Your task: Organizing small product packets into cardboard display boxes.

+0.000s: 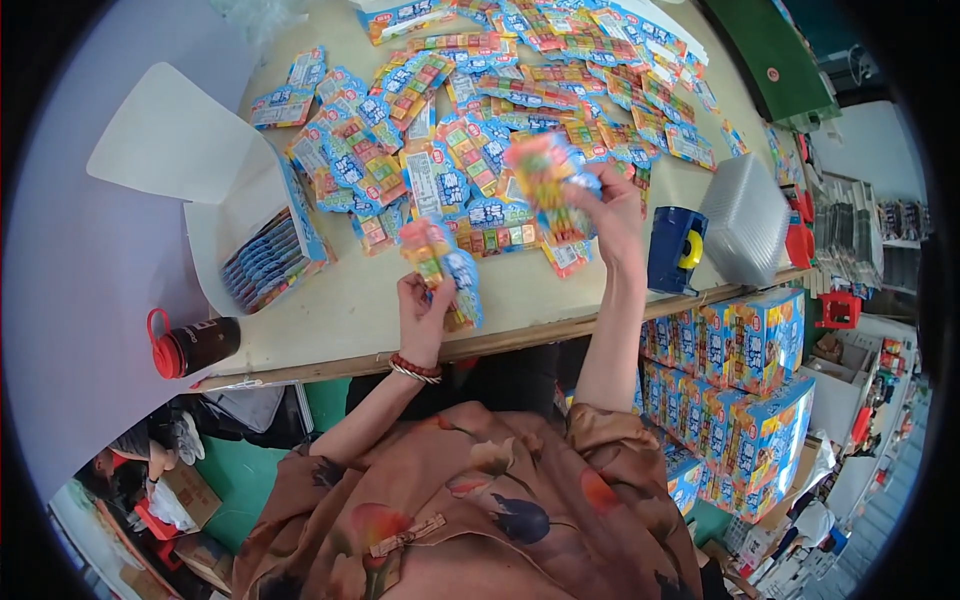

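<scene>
Packets, head view: flat sachets printed blue, orange and yellow, held over the near edge of the worktop point(330, 310). Left hand point(424, 312) has its grip closed on a small stack of packets point(440, 262), fingers wrapped round the lower end, wrist bent back, bead bracelet point(414, 368) at the wrist. Right hand point(610, 215) is raised higher, forearm near upright, grip pinched shut on 1 bunch of packets point(545, 180) by its right edge; that bunch is blurred.

Judgement on handling: light, thin, flexible film, probably slick, so a stack may fan or slide. Best hold looks like a pinch across the short end, thumb on 1 face and fingers on the other.

Surroundings: loose pile of the same packets point(480, 110) spread across the far worktop; open white box point(262, 255), partly filled, at left; dark bottle with red cap point(195, 345) at the left edge; blue tape dispenser point(675, 248) just right of the right hand; stacked printed cartons point(745, 370) below right.
</scene>
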A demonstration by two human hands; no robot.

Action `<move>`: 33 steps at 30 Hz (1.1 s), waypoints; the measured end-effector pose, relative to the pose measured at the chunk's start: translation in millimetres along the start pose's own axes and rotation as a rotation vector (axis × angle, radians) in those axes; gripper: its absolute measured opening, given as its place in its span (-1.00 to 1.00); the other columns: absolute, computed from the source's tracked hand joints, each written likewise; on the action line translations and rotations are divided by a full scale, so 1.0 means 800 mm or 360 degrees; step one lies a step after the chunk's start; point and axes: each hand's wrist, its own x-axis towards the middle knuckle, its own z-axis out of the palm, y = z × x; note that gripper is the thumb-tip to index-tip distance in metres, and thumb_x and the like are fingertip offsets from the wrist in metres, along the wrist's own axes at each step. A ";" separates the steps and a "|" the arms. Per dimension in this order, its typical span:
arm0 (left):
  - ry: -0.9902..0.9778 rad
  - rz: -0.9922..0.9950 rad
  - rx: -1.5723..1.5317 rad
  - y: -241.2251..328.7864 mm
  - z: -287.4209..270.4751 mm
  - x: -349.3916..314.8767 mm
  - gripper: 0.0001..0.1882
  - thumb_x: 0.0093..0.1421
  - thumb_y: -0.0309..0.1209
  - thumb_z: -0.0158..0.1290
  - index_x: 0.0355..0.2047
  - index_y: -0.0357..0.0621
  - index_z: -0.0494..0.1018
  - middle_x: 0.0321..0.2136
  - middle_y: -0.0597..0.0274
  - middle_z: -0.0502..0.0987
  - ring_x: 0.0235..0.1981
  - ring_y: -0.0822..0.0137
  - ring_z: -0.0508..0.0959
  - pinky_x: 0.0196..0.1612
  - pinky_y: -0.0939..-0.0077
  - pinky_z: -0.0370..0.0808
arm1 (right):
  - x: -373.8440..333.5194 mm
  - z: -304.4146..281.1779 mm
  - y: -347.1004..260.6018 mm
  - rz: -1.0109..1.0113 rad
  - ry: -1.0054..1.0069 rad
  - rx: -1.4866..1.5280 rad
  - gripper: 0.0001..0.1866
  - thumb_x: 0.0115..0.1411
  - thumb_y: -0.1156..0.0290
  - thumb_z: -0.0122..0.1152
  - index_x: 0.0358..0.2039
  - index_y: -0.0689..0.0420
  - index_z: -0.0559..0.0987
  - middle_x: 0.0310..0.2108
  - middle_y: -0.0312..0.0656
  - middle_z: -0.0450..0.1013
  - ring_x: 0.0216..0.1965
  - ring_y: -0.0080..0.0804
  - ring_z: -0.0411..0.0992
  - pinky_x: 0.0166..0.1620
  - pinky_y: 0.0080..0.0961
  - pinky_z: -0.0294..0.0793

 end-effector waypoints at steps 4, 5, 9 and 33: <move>0.0224 0.0005 -0.0227 -0.003 0.008 -0.015 -0.60 0.28 -0.36 0.06 -0.04 -0.27 0.13 -0.25 0.22 0.40 -0.33 0.52 0.41 -0.23 0.62 0.39 | -0.018 0.024 0.016 0.0040 -0.0594 -0.0473 -0.76 -0.05 0.56 0.37 -0.31 0.20 0.57 -0.13 -0.26 0.47 -0.13 -0.49 0.44 -0.16 -0.57 0.45; 0.0249 0.0021 -0.0211 -0.005 0.011 -0.020 -0.61 0.29 -0.34 0.03 -0.03 -0.26 0.13 -0.25 0.22 0.40 -0.33 0.52 0.40 -0.21 0.62 0.39 | -0.023 0.042 0.012 -0.0025 -0.0621 -0.0767 -0.77 -0.08 0.49 0.38 -0.35 0.18 0.56 -0.02 -0.20 0.40 0.02 -0.33 0.37 -0.05 -0.41 0.41; 0.0294 -0.0029 -0.0272 -0.012 0.017 -0.038 -0.63 0.31 -0.36 0.01 -0.04 -0.26 0.13 -0.25 0.22 0.39 -0.34 0.52 0.40 -0.22 0.63 0.38 | -0.041 0.069 0.033 -0.0643 -0.0553 -0.1513 -0.78 -0.09 0.48 0.33 -0.39 0.14 0.52 -0.09 -0.15 0.40 0.06 -0.10 0.28 0.06 -0.17 0.28; -0.0386 -0.0215 0.0304 -0.027 -0.004 -0.002 -0.43 0.29 -0.32 0.00 0.24 -0.18 0.09 -0.09 0.26 0.39 -0.16 0.45 0.42 -0.07 0.54 0.41 | -0.087 0.049 0.016 0.0139 -0.1078 -0.0850 -0.44 0.18 0.38 0.17 0.19 0.13 0.28 -0.16 -0.05 0.46 -0.25 -0.28 0.45 -0.20 -0.45 0.43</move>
